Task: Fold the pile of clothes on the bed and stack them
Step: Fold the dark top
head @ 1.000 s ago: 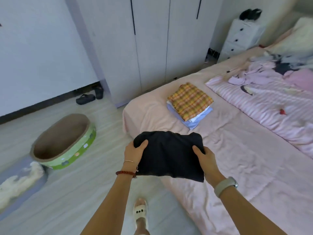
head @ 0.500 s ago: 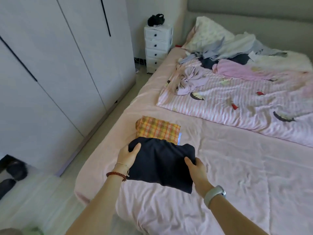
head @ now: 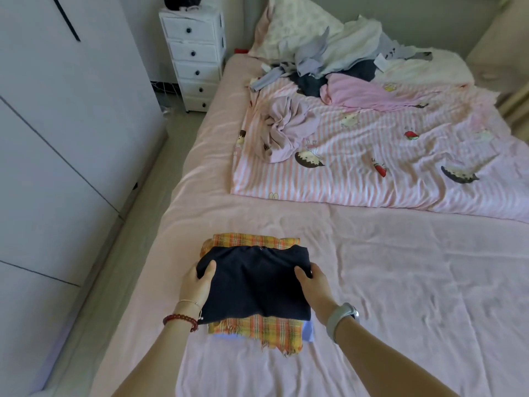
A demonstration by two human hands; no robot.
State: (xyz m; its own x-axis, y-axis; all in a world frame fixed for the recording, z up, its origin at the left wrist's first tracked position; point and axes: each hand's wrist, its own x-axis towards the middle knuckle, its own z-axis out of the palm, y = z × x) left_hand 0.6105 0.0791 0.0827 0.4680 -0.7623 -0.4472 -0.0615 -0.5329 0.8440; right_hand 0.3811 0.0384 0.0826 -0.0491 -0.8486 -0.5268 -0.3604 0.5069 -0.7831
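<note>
I watched the folded dark garment (head: 254, 285) come from mid-air off the bed's near edge to sit on the plaid piece (head: 257, 332) topping the stack, near-left on the bed (head: 400, 282). Left hand (head: 197, 285) & right hand (head: 315, 287) gripped its side edges w/ thumbs on top, fingers tucked under, not yet released. So one more item was stacked; the unfolded pile (head: 329, 67) at the far end remained to do.

A home bedroom: bed (head: 400, 282), wardrobe (head: 57, 138), small drawer chest (head: 194, 53).
</note>
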